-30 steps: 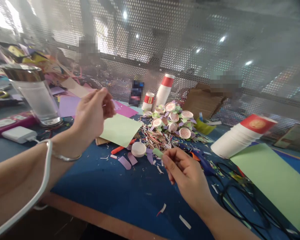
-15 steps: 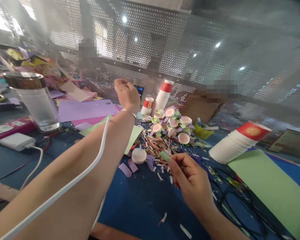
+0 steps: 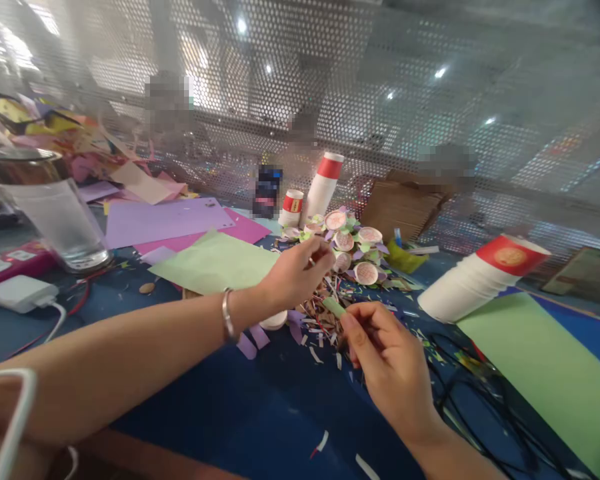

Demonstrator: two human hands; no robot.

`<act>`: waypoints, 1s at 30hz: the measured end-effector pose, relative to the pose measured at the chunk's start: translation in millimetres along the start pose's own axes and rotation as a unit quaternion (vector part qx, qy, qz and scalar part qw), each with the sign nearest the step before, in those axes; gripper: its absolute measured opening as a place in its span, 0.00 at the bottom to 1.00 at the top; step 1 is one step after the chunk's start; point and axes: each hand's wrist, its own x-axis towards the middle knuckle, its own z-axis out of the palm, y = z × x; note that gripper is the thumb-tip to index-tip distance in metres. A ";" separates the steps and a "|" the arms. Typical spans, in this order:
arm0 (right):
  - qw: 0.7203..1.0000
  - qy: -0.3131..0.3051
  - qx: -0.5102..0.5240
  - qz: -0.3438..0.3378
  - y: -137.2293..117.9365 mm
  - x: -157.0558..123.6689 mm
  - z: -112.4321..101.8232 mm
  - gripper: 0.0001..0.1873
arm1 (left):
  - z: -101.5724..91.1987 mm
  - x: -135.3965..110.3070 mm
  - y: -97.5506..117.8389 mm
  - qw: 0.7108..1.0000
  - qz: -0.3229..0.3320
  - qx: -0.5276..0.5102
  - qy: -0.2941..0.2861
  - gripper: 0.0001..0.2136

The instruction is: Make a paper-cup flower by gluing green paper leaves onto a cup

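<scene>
Green strip (image 3: 334, 307) sits pinched in the right hand (image 3: 387, 363), just above the scrap pile (image 3: 317, 320) on the blue mat (image 3: 260, 400). Left hand (image 3: 293, 273) hovers beside the paper flowers (image 3: 353, 240), fingertips closed together; on what, I cannot tell. Bare mat lies open toward the near edge (image 3: 140, 460); cups (image 3: 475, 280) and cables (image 3: 480, 400) crowd the right. Half a second ago the left hand was raised high; now it is down at the pile.

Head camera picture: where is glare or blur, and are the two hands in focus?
Head view: ceiling lights glare through the hazy perforated screen; left hand and right hand, pinching a green paper piece, are fairly sharp; the glass at the left edge leans, bent by the wide lens.
</scene>
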 end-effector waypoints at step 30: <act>0.958 -0.156 -0.234 0.061 -13.9 -4.5 -84.2 0.15 | -12.0 -79.0 -3.6 0.952 -0.138 -0.269 -0.052 0.09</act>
